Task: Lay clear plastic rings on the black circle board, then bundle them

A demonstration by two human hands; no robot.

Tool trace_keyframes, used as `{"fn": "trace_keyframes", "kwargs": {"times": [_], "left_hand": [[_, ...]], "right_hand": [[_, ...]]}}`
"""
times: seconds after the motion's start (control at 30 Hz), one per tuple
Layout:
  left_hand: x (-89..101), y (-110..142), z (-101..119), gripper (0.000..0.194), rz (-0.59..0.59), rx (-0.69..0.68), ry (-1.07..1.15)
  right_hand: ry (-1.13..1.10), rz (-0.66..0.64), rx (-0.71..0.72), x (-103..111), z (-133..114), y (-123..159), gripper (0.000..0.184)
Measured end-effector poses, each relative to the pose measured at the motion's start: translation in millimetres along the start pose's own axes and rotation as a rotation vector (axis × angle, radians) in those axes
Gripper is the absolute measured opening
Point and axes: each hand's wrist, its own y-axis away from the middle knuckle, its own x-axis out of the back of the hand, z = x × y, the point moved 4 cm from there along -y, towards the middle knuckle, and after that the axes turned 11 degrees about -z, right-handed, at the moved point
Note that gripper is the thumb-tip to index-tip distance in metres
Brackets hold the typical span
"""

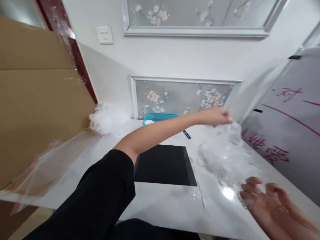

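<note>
My left hand [216, 116] reaches across to the right with its fingers pinched on the upper edge of a tangled heap of clear plastic loops [225, 150]. Part of the heap is lifted off the white table and blurs. At the lower right, my right hand [267, 203] is turned palm up with its fingers curled. A clear plastic loop [246, 202] hangs at its fingers, by the near end of the heap. In the middle of the table lies a flat black mat [163, 165], left of the heap.
A blue plastic basket [160, 116] and a dark blue-handled tool [186, 134] sit behind my left forearm. Another pile of whitish loops [110, 120] lies at the back left, near a large cardboard box [37, 100]. On the right stands a whiteboard [295, 116] with red writing.
</note>
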Motion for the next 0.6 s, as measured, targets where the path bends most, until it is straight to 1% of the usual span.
{"fn": "trace_keyframes", "kwargs": {"times": [0.03,0.07,0.1,0.13,0.17,0.2,0.23,0.27,0.3,0.33,0.37,0.4,0.47,0.5,0.53,0.6], "left_hand": [[9.7,-14,10,0.025,0.046,-0.039,0.04],[14.2,-24,17,0.026,0.074,-0.05,0.055],[13.8,-28,21,0.029,0.096,-0.042,0.041],[9.2,-28,22,0.036,0.117,-0.029,0.01],[1.4,-21,21,0.048,0.147,-0.007,-0.028],[-8.5,-10,20,0.061,0.195,-0.014,-0.06],[-20.6,6,19,0.066,0.226,-0.06,-0.073],[-32.4,26,17,0.065,0.277,-0.093,-0.068],[-43.8,49,15,0.058,0.323,-0.116,-0.04],[-53.6,74,12,0.047,0.373,-0.091,0.021],[-62.7,99,7,0.038,0.395,-0.019,0.103],[-71.1,124,2,0.032,0.392,0.067,0.192],[-85.8,166,-4,0.032,0.317,0.225,0.369],[-90.1,183,-6,0.034,0.304,0.282,0.42],[-92.4,197,-8,0.036,0.319,0.312,0.466],[-93.9,217,-17,0.04,0.389,0.324,0.568]], "right_hand": [[-0.028,-0.003,0.001,4,2,3,0.007],[-0.066,-0.007,0.001,6,6,5,0.009],[-0.112,-0.013,-0.01,5,10,6,0.013],[-0.156,-0.029,-0.022,2,15,6,0.016],[-0.203,-0.056,-0.03,-4,20,5,0.018],[-0.246,-0.093,-0.034,-13,25,2,0.018],[-0.287,-0.145,-0.034,-24,30,-2,0.017],[-0.326,-0.211,-0.03,-36,34,-7,0.014],[-0.356,-0.28,-0.025,-51,37,-12,0.011],[-0.382,-0.352,-0.017,-66,40,-18,0.009],[-0.397,-0.414,-0.007,-82,43,-23,0.008],[-0.398,-0.471,0.001,-99,45,-28,0.008],[-0.361,-0.567,0.011,-131,50,-36,0.008],[-0.321,-0.608,0.01,-147,54,-39,0.009],[-0.276,-0.643,0.007,-163,57,-42,0.011],[-0.188,-0.7,-0.009,-191,67,-48,0.015]]}}
